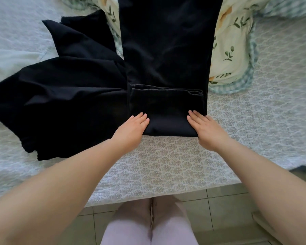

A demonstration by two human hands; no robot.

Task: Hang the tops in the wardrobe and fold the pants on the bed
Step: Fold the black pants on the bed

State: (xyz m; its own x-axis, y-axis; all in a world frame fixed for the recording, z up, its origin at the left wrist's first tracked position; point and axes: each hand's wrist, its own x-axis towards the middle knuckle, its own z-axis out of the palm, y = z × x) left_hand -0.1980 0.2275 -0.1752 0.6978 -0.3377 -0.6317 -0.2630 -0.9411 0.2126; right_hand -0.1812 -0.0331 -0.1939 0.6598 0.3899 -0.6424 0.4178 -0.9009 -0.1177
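Fingers point(141, 117) straight and together, both hands — left hand point(131, 129), right hand point(207, 129) — pressing flat on the folded end of long black fabric pants point(166, 50), rumpled black garment point(64, 96) just left of the pants, patterned white quilted bed point(157, 165) beneath.

Bare bed point(157, 165) is lying open across the lower centre and down the right side of the frame. Black pants point(166, 50) are filling the centre strip. A dark garment point(60, 103) is sprawling at left, touching them. A floral quilt point(233, 41) is bunching at upper right.

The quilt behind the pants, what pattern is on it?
Cream quilt with green leafy sprigs and a blue-green gingham border, seen in the head view.
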